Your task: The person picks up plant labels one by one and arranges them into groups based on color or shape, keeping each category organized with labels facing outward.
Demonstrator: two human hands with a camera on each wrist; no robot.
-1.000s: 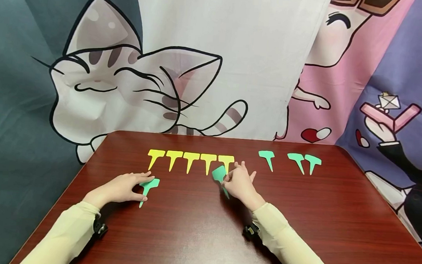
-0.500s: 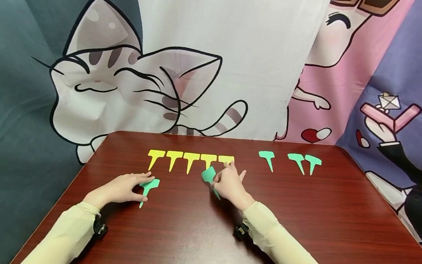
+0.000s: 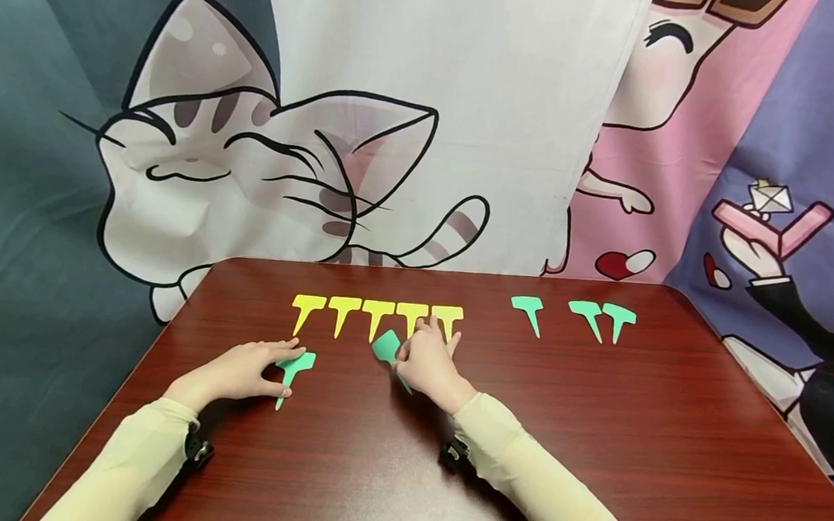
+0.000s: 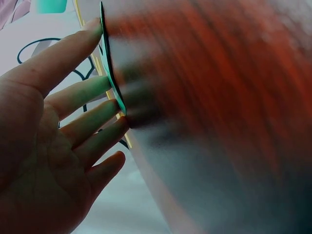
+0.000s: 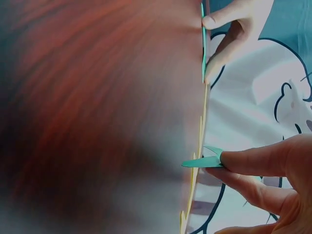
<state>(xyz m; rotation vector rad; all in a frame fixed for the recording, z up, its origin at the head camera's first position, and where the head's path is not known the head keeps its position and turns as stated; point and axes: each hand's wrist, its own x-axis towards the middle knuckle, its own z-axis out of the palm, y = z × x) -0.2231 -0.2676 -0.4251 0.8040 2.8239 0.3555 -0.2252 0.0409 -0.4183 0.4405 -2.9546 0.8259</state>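
Observation:
My right hand [image 3: 432, 367] pinches a green T-shaped plant label [image 3: 385, 345] between thumb and index finger, just in front of the yellow row. In the right wrist view that label [image 5: 207, 162] is seen nearly edge-on, its pointed stem leading away from the fingertips. My left hand [image 3: 247, 370] rests its extended fingers on the head of another green plant label [image 3: 300, 363], which lies on the table, and its thumb touches the stem. The left wrist view shows the thumb and fingertips along this label's edge [image 4: 111, 73]. Several yellow plant labels [image 3: 379, 308] lie side by side behind both hands.
Three more green plant labels [image 3: 527, 304] lie at the back right of the dark red wooden table [image 3: 339, 469], stems pointing toward me. A printed cartoon cloth [image 3: 518, 120] hangs behind the table's far edge. Each wrist wears a black camera [image 3: 198, 450].
My right hand has moved left along the front of the yellow row, carrying the pinched green plant label. My left hand and its label have stayed in place.

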